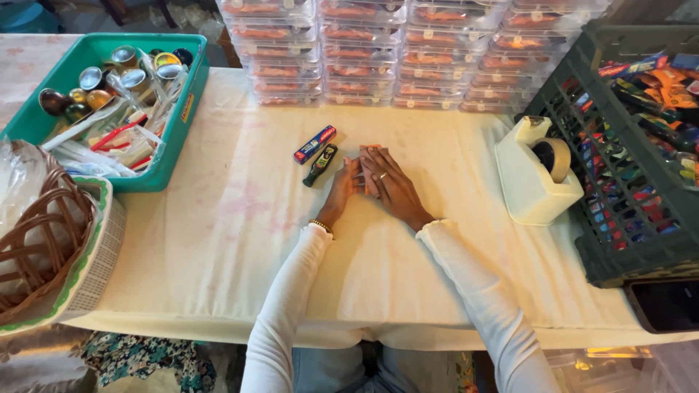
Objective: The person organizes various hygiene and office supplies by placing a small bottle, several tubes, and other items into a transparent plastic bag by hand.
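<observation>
Head cam looks down on a cloth-covered table (218, 240), person seated at its near edge in white sleeves. Both hands meet approx mid-table: left hand (342, 191) and right hand (389, 188) lie flat w/ fingers overlapping, pressing on smth small and pale underneath. Can't tell what it is, mostly hidden; neither hand is clenched, more a flat press than a grasp.

Just left of the hands, toward the far edge, two small sachets lie loose on the cloth: a blue-and-red sachet (314, 144) and a dark green sachet (320, 165), close together, not touching the hands.

Along the far edge: stacked clear boxes (408, 51), many, already filled and closed, so a good share of the work looks done. Right edge: dark crate (619, 182) full of more sachets, so plenty of stock looks left. White tape dispenser (535, 175) sits between hands and crate. Far-left corner: teal tray (178, 116) w/ small tins and wrapped cutlery. Near-left corner: wicker basket (44, 247).

Judgement: one unit in progress, items beside it not yet packed.
</observation>
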